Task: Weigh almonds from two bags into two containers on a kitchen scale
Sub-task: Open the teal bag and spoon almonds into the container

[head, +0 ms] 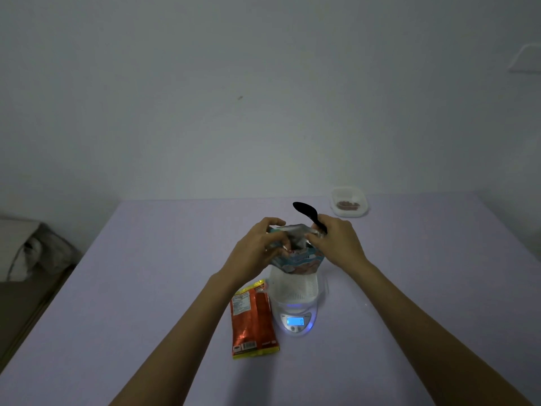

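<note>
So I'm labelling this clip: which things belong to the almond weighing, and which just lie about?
Job: blue bag, black spoon, white container on kitchen scale, orange bag, far container of almonds.
Lying about: grey bundle at left.

Light level in the room is low, and the whole view carries a cool blue-grey cast. The brightest source is the scale display (295, 321), glowing blue-white, with a small halo on the scale (304, 316) body and on the table (117, 288) just beside it. Ambient light is soft. Shadows are faint, with one weak dark edge under the orange bag (253, 320). The wall (234, 83) darkens toward the corners. The spoon (307, 212) shows as a flat black silhouette. Foil at the mouth of the blue bag (301, 263) gives a dull grey sheen. Bag print is soft and unreadable. Wide-angle stretch splays the table edges.
</note>
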